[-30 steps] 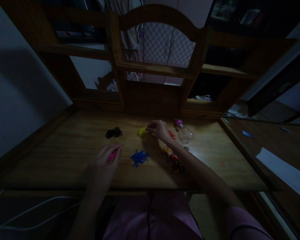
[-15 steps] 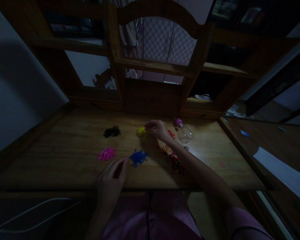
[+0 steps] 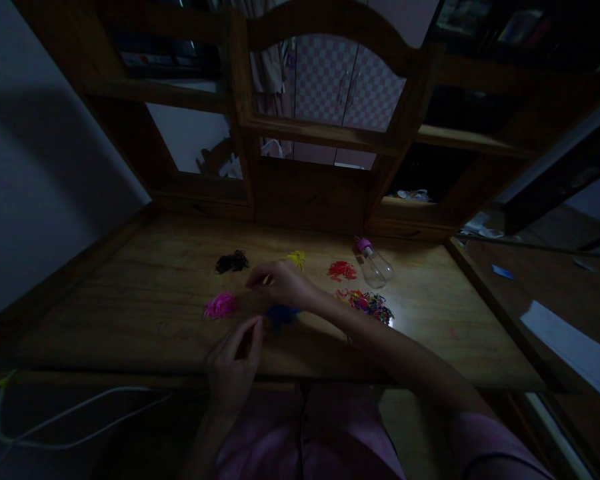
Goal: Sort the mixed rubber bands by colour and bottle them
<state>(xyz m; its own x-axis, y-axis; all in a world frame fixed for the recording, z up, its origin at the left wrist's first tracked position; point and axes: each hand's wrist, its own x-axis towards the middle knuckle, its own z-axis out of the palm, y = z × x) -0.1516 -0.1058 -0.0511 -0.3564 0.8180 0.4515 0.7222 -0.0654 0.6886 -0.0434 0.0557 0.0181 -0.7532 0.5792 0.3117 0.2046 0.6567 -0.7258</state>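
Note:
Small piles of coloured rubber bands lie on a wooden desk (image 3: 130, 300): black (image 3: 231, 262), yellow (image 3: 297, 257), red (image 3: 342, 270), pink (image 3: 220, 306), blue (image 3: 281, 315) and a mixed heap (image 3: 370, 304). My right hand (image 3: 280, 285) hovers above the blue pile, reaching left toward the pink one, fingers pinched on something I cannot make out. My left hand (image 3: 237, 360) sits near the desk's front edge, just left of the blue pile, fingers loosely apart and holding nothing visible.
A clear plastic bottle with a pink cap (image 3: 375, 264) lies on its side right of the red pile. A wooden shelf unit (image 3: 320, 133) rises behind the desk. A white cable (image 3: 70, 417) trails below at the left. The room is dim.
My right hand left the yellow pile and swung left and nearer, now over the blue pile. My left hand let go of the pink pile, drew back and stayed by the front edge.

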